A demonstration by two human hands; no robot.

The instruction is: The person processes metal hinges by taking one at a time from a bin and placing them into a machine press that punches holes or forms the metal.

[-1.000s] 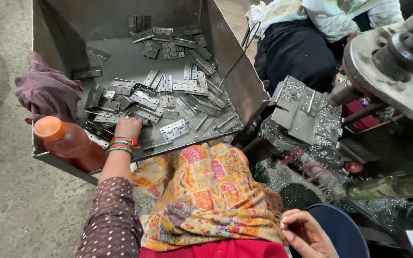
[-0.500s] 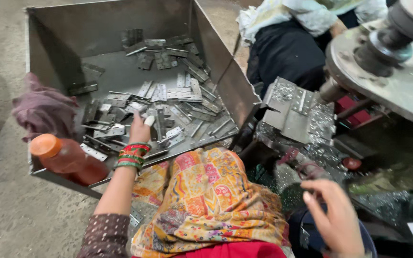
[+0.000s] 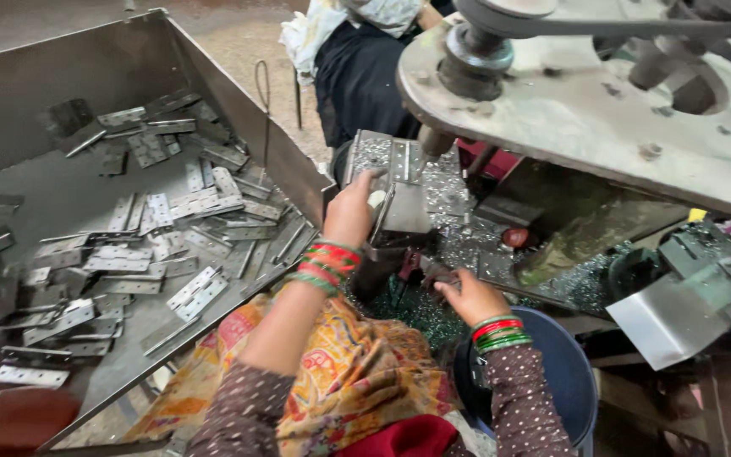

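Fingers of the left hand (image 3: 350, 213) curl over the edge of a metal jig block (image 3: 395, 190), gripping it under the drill spindle (image 3: 430, 144). Right hand (image 3: 467, 296) closes on a dark lever (image 3: 420, 272) below. Loose hinges (image 3: 200, 292) lie well left, in the steel tray (image 3: 239, 101).

Dim, flat daylight from above, brightest on the floor (image 3: 239, 42) at top. Soft shadow under the machine plate (image 3: 602, 110) and at right. Dull glare off hinges (image 3: 205, 203) in the bin (image 3: 103, 59). Sharp at centre; blurred orange blob (image 3: 10, 419) bottom left. Slight wide-angle stretch at edges.
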